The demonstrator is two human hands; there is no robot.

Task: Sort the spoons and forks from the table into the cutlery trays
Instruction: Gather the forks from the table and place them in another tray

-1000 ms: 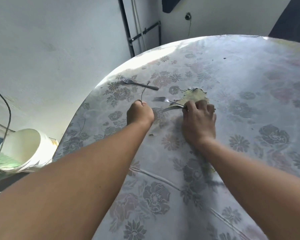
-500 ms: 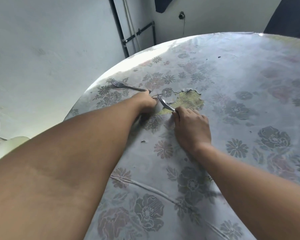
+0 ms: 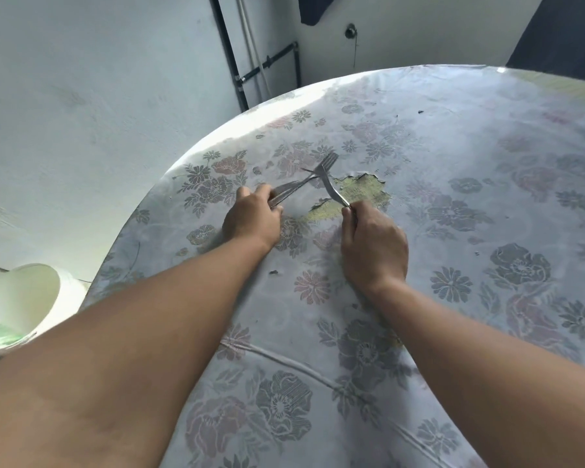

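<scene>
My left hand (image 3: 252, 216) grips the handle of a metal fork (image 3: 313, 173), perhaps with a second handle beside it; its tines point up and to the right. My right hand (image 3: 374, 243) pinches the handle of another fork (image 3: 328, 184), whose head points up and to the left. The two forks cross above the round table (image 3: 470, 197), which has a floral cloth. No cutlery tray is in view.
A torn patch in the cloth (image 3: 358, 194) shows a yellow layer just beyond my hands. A white bucket (image 3: 21, 302) stands on the floor at the left, below the table's edge. Black pipes (image 3: 267, 67) run along the wall behind.
My left hand reached the fork lying at the far left and lifted it. My right hand kept its fork, and the two forks now cross in the air.
</scene>
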